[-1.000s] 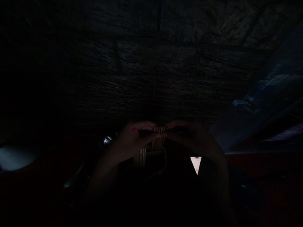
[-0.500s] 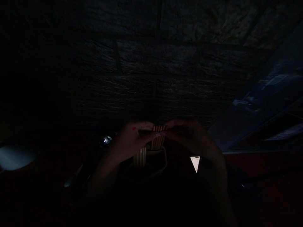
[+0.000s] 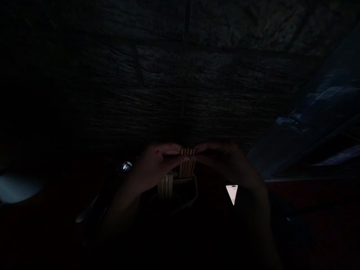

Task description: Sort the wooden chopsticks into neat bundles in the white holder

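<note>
I saw a short row of slim wooden sticks (image 3: 187,170), pale brown with blunt tops, pinched side by side near their upper ends between the left hand (image 3: 152,163) and the right hand (image 3: 227,161). They stood nearly upright, leaning slightly, their lower ends by the far rim of an open container (image 3: 195,187); I could not tell whether they touched it. A second bunch of sticks (image 3: 165,186), paler, stood upright within that container, whose inside was mostly dark.
</note>
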The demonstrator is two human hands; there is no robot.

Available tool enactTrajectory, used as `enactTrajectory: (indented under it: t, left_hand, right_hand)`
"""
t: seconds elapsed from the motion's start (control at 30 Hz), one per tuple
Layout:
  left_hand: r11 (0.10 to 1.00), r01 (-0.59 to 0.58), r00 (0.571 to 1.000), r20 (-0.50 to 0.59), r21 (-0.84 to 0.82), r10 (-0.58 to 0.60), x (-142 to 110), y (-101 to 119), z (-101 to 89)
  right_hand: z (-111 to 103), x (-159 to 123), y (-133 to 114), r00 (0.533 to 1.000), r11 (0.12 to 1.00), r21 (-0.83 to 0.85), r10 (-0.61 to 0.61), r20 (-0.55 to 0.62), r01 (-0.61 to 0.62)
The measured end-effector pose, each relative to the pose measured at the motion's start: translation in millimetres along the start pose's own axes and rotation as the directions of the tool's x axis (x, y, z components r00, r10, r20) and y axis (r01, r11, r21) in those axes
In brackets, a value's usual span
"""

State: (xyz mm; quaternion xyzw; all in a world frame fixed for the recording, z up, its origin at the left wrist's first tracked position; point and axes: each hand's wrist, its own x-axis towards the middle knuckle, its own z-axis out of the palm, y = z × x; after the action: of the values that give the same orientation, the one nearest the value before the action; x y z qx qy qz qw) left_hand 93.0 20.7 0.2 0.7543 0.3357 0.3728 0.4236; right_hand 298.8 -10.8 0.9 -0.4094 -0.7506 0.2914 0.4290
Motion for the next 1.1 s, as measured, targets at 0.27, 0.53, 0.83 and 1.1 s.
enactTrajectory:
  t: [0.27,0.53,0.83,1.1]
  left_hand:
    - [0.999,0.01,1.0,0.025,0.03,-0.011,0,-2,-1.8]
    - [0.999,0.024,0.999,0.044,0.032,-0.025,0,-5,-1.3]
    - [0.999,0.025,0.999,0.041,0.038,-0.026,0,-8,-1.2]
    - [0.999,-0.037,0.998,0.05,0.023,0.035,0,-12,0.1]
  right_hand:
    - [-2,-1,1,0.998,0.999,0.018,0.031,0.054,-0.032]
    - [-3,-2,4,0.994,0.998,-0.038,0.06,0.095,-0.057]
    - [-3,-2,1,0.993,0.994,-0.075,0.085,0.078,-0.079]
    - [-3,-4,2,0.988,0.991,-0.08,0.117,0.099,-0.109]
